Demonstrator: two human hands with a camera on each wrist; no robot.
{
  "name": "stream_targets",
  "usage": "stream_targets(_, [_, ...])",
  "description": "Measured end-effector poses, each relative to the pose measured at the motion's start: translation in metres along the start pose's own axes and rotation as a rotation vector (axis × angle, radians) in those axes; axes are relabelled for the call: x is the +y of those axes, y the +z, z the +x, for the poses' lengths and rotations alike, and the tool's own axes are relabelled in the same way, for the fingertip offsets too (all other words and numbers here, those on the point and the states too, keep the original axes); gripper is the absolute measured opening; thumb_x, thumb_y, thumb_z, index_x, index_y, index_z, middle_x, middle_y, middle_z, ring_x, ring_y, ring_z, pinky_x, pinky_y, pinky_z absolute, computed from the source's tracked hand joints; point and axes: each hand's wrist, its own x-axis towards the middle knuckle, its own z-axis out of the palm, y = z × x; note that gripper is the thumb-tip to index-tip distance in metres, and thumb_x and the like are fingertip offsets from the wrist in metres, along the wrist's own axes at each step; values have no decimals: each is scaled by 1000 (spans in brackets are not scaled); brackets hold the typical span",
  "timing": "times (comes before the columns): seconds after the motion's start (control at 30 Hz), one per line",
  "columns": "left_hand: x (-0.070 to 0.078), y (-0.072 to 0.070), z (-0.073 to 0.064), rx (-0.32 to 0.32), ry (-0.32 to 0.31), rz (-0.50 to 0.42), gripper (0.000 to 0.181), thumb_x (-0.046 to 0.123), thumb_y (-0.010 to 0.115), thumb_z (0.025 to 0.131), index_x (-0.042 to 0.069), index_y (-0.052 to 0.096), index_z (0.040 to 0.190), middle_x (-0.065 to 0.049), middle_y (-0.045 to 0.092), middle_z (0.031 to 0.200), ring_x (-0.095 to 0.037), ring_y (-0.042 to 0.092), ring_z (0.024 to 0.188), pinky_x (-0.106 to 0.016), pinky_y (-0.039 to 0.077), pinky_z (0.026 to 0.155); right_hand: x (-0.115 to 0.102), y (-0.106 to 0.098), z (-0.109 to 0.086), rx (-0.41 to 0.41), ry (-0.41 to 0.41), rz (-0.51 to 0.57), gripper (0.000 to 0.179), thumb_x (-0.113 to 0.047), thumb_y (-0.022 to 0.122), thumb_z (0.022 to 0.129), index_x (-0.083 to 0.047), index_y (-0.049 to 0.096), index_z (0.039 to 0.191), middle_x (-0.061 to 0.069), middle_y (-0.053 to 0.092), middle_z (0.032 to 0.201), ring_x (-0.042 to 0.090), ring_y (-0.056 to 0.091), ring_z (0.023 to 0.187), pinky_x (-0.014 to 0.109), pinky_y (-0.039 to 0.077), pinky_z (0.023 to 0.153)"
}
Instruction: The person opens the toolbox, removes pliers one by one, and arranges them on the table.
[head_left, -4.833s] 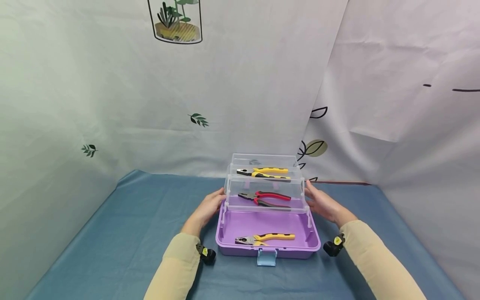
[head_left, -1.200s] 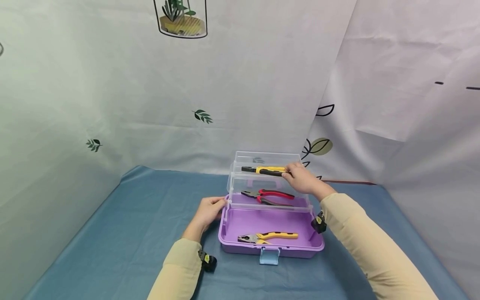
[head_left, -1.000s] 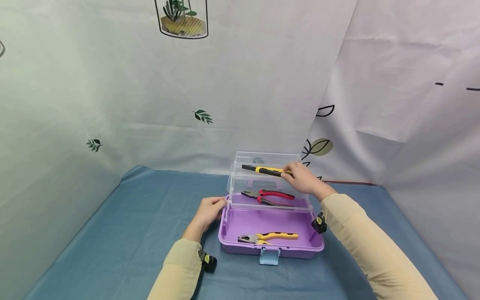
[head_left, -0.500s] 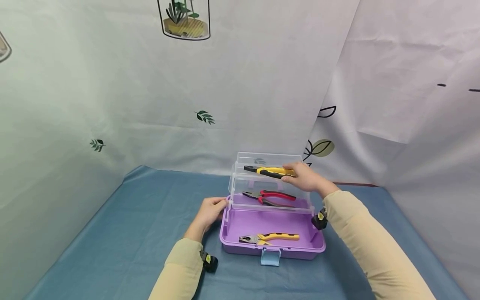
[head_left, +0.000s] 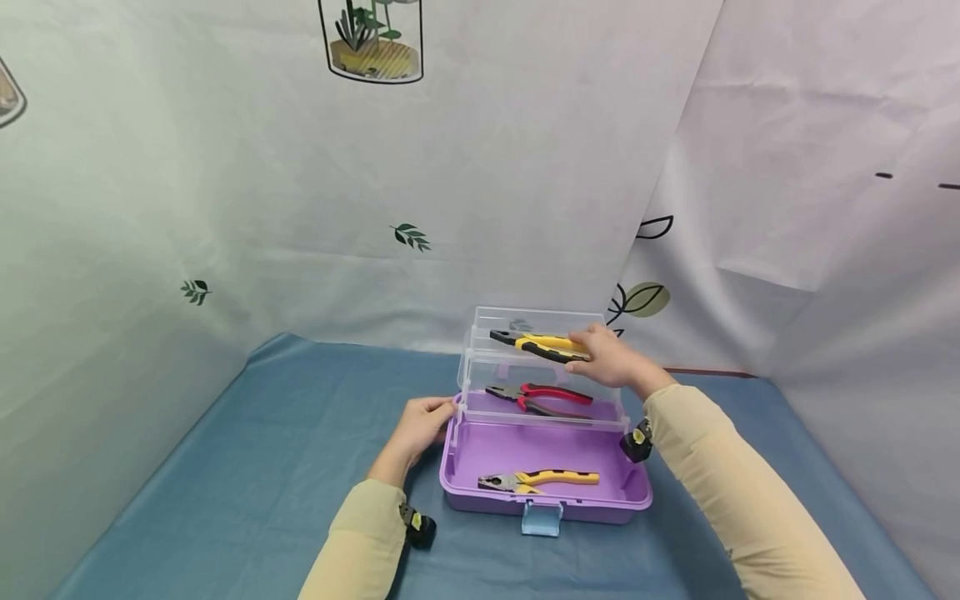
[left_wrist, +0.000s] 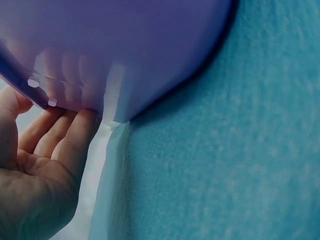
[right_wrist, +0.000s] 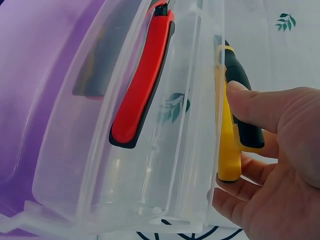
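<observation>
My left hand (head_left: pixel 416 429) holds the left side of an open purple toolbox (head_left: pixel 487 446); in the left wrist view its fingers (left_wrist: pixel 75 135) lie against the outer wall, thumb at the rim. Over the top clear tray (head_left: pixel 480 337), my right hand (head_left: pixel 613 360) grips yellow-and-black pliers (head_left: pixel 542 347) by the handles, jaws pointing left. The right wrist view shows the thumb on the black handle and fingers behind the yellow one (right_wrist: pixel 229 155). Red-and-black pliers (head_left: pixel 555 392) lie in the lower clear tray. Another pair of yellow-handled pliers (head_left: pixel 558 477) rests in the purple bottom.
A light-blue latch (head_left: pixel 542 520) hangs down at the toolbox front. The box stands on a blue cloth-covered table (head_left: pixel 315 433), with a pale printed curtain (head_left: pixel 360 183) close behind it.
Since the earliest frame, my right hand has left the toolbox side and taken the top pliers. Over the last second the pliers have turned, showing their two handles more spread. My left hand stays put.
</observation>
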Motion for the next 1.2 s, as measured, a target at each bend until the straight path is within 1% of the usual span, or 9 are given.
stream_targets(0.2, [-2,1,3,3,5,1,31,8,57,88,-5,66,114,-21,68,108,-12,65,75,-33,60,68,0,2,1,20,19,-2,57,-20,63,91,7,43,136,25,46,123,33,45,106,50,41,91])
stream_targets(0.33, [-3,0,3,-2,-6,-2,31,8,57,89,-5,66,115,-21,68,109,-12,66,76,-32,60,69,1,3,1,30,40,1,58,-22,65,89,5,44,136,21,47,122,32,44,107,50,42,92])
stream_targets(0.5, [-4,0,4,-1,-9,-1,31,9,57,88,-5,66,115,-21,68,110,-12,66,78,-32,60,71,0,4,0,42,58,24,59,-24,66,88,5,44,134,20,47,119,31,45,105,49,44,90])
stream_targets(0.63, [-4,-1,5,-2,-9,-2,31,9,56,88,-4,66,115,-21,67,111,-13,66,79,-32,60,71,3,6,2,24,58,62,58,-26,65,89,6,45,133,20,51,119,30,50,103,48,46,88])
stream_targets(0.83, [-4,0,5,-11,-6,4,31,9,56,89,-4,66,115,-22,67,111,-14,67,80,-33,60,71,7,5,3,-37,76,136,54,-27,63,90,4,48,131,18,60,115,25,57,97,44,49,84])
stream_targets(0.9, [-4,0,5,-12,-6,5,31,9,56,89,-4,66,115,-21,67,111,-14,67,81,-33,60,71,8,4,4,-48,73,151,54,-27,63,90,4,48,132,19,60,116,25,57,97,44,49,84])
stream_targets(1.03, [-5,-1,4,-14,5,15,32,9,55,89,-5,65,116,-23,66,113,-14,67,82,-34,60,72,7,4,4,-57,65,158,60,-24,63,90,7,41,138,23,56,124,29,56,104,47,48,89])
stream_targets(1.1, [-4,-1,4,-14,-2,14,32,9,55,89,-5,65,116,-23,66,113,-15,67,82,-34,60,72,5,4,5,-52,59,157,63,-23,64,89,8,39,138,25,55,126,31,55,107,48,48,91])
stream_targets(1.2, [-4,-1,4,-11,-11,15,31,10,55,89,-4,66,115,-22,66,113,-15,67,82,-34,60,73,4,4,7,-40,69,164,63,-22,66,87,8,42,137,24,54,123,31,55,105,47,48,89])
